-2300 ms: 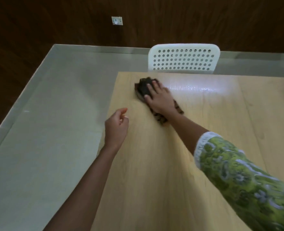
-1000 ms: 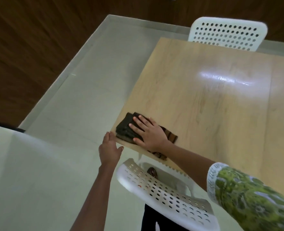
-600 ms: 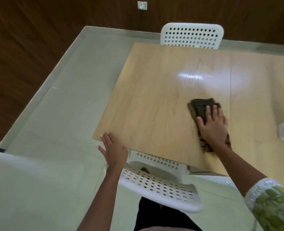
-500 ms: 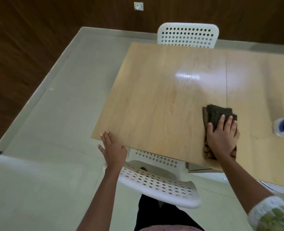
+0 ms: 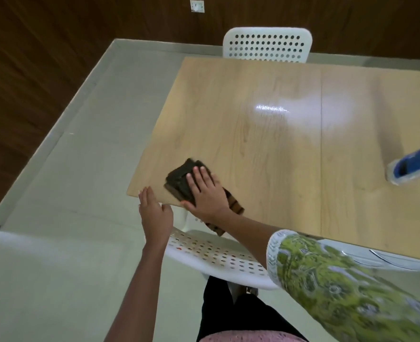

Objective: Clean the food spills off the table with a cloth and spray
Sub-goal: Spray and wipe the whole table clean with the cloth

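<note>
Head view only: right hand (image 5: 207, 193) lies flat, fingers straight and together, pressing the dark folded cloth (image 5: 181, 178) onto the table (image 5: 265, 149) at its near left corner, which suits a wiping stroke since a flat palm spreads pressure across the fabric. Part of the cloth trails out behind the wrist and hangs past the table edge. Just left of it, the left hand (image 5: 154, 213) is open with fingers straight, held at the table's rim below the cloth, probably to catch crumbs swept off the edge, though nothing can be made out in the palm. Far to the right of the wiping hand sits a blurred blue-and-white object, likely the spray bottle (image 5: 412, 166), unused for now. No spills are visible on the wood ahead of the cloth. A white perforated chair (image 5: 219, 255) sits beneath both forearms.
</note>
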